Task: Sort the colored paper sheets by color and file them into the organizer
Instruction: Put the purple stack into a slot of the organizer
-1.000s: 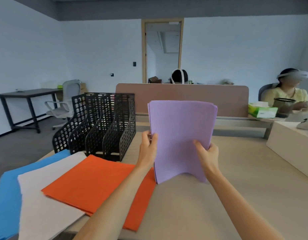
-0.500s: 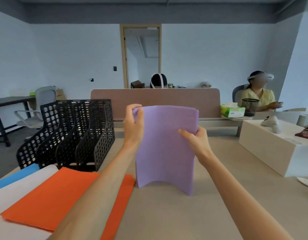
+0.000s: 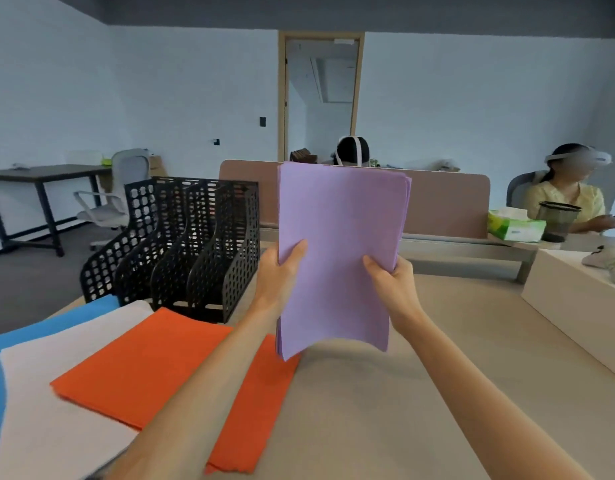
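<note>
Holding a stack of purple sheets (image 3: pixel 337 251) upright above the desk (image 3: pixel 385 410), head view. Left hand (image 3: pixel 280 271) has its grip closed on the stack's left edge, thumb on the near face. Right hand (image 3: pixel 391 282) has its grip closed on the right edge, thumb also on the near face, at about the same height. Stack is held roughly at mid-height; its bottom edge curves and hangs clear of the desk, lower left corner over the orange sheets (image 3: pixel 160 372). Top edges of the purple sheets are slightly fanned, not flush.

Orange sheets lie flat on the desk to the left, partly under the left forearm. They overlap a white pile (image 3: pixel 46 410), which in turn overlaps a blue pile (image 3: pixel 29 330) at the far left edge of the frame.

Black mesh organizer (image 3: pixel 181 247) stands on the desk just behind the flat piles, left of the purple stack and apart from it. Four slots visible; no paper seen in any.

Background: a pink divider panel (image 3: pixel 444 206) across the far side of the desk, a white box (image 3: pixel 576 306) at right, a green tissue box (image 3: pixel 515 228) beyond it. Two people with headsets sit past the divider.
</note>
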`<state>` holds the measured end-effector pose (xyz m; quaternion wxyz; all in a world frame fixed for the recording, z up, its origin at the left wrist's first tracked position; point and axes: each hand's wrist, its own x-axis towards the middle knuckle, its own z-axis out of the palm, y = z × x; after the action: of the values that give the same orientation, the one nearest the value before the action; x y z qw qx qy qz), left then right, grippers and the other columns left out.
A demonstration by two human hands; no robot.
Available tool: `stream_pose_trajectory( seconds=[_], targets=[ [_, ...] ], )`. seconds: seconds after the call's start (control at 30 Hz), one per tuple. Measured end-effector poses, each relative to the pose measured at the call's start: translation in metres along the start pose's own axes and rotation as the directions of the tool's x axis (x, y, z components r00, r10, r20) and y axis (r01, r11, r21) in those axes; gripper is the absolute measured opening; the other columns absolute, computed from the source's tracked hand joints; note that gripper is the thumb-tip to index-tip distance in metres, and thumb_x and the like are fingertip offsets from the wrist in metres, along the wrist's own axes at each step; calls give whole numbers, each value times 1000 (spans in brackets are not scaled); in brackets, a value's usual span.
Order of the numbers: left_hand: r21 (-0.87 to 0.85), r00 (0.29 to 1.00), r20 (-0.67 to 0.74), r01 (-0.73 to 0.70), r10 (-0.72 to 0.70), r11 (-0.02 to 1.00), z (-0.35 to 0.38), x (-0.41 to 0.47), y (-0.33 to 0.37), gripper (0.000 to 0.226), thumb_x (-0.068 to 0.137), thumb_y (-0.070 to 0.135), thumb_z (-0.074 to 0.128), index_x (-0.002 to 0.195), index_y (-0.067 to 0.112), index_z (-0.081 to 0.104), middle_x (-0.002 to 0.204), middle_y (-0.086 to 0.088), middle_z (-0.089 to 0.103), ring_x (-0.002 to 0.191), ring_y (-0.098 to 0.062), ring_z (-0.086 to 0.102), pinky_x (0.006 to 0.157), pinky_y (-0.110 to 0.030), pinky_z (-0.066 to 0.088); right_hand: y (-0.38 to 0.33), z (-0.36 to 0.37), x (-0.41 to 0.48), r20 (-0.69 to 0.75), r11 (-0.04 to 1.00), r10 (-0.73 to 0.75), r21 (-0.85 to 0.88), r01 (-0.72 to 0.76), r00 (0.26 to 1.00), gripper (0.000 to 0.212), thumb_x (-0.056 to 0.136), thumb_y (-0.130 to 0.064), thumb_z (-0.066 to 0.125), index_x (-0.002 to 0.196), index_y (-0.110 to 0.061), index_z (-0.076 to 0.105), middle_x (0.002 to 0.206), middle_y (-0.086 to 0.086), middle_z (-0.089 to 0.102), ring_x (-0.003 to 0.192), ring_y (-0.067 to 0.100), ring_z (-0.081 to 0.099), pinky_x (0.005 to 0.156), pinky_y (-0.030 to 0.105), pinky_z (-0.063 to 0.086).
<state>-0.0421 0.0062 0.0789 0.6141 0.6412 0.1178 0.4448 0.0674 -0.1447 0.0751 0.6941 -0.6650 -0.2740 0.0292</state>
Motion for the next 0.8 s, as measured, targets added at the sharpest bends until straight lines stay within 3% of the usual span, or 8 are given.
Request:
stream_pose_trajectory(
  seconds=[0.1, 0.27, 0.37, 0.47, 0.53, 0.6, 0.7, 0.8],
  targets=[
    [4, 1000, -10, 15, -15, 1000, -50, 23, 13, 15, 94, 13, 61, 104, 10, 72, 94, 1, 75, 88, -16, 70, 77, -29, 55, -9, 62, 28, 66, 998, 4, 69, -9, 998, 19, 92, -11, 55, 97, 7, 61, 81, 4, 59, 72, 16, 53, 67, 32, 44],
    [204, 963, -253, -44, 97, 978, -173, 80, 23, 14, 97, 22, 58, 95, 22, 72, 88, 10, 73, 84, -10, 68, 79, -27, 54, -36, 223, 80, 328, 989, -11, 145, -38, 945, 15, 91, -7, 51, 85, -10, 64, 79, -2, 63, 70, 14, 58, 61, 24, 48],
    [367, 908, -373, -43, 190, 929, -243, 121, 33, 20, 97, 29, 56, 104, 18, 70, 95, 3, 71, 84, -15, 63, 84, -38, 52, -51, 314, 111, 461, 992, -53, 128, -7, 886, 21, 92, -11, 47, 100, -5, 66, 85, 0, 63, 73, 13, 59, 63, 23, 49],
    [481, 867, -397, -82, 301, 873, -285, 142, 44, 12, 97, 26, 55, 95, 27, 67, 89, 14, 67, 80, -6, 61, 79, -30, 50, -62, 378, 135, 543, 991, -59, 132, -16, 838, 25, 93, -11, 46, 108, -4, 65, 87, 0, 63, 77, 15, 61, 63, 22, 49],
    [538, 843, -386, -123, 374, 834, -302, 152, 53, 17, 98, 22, 54, 92, 35, 61, 89, 25, 62, 76, 14, 57, 73, -13, 45, -69, 413, 150, 575, 989, -80, 146, -5, 814, 21, 89, -11, 51, 98, -3, 68, 84, 1, 63, 75, 17, 61, 65, 25, 49],
    [584, 830, -376, -132, 411, 801, -315, 160, 59, 22, 100, 21, 52, 91, 41, 58, 89, 28, 61, 72, 20, 55, 66, -2, 41, -74, 440, 162, 598, 991, -109, 132, 36, 794, 14, 84, -15, 58, 90, -12, 71, 85, -1, 69, 79, 17, 67, 67, 26, 54],
    [627, 814, -391, -106, 429, 772, -330, 176, 66, 13, 100, 26, 50, 97, 35, 60, 94, 24, 64, 73, 14, 56, 65, -7, 42, -83, 469, 176, 604, 989, -146, 69, 131, 783, 16, 81, -25, 67, 94, -15, 69, 93, -2, 70, 88, 16, 68, 68, 25, 53],
    [645, 781, -423, -97, 459, 758, -340, 193, 64, 13, 100, 24, 49, 96, 29, 60, 87, 23, 62, 69, 10, 56, 63, -11, 43, -92, 490, 187, 572, 976, -178, -1, 218, 801, 17, 82, -24, 67, 73, -20, 54, 74, -7, 56, 70, 9, 55, 57, 23, 42]
  ],
)
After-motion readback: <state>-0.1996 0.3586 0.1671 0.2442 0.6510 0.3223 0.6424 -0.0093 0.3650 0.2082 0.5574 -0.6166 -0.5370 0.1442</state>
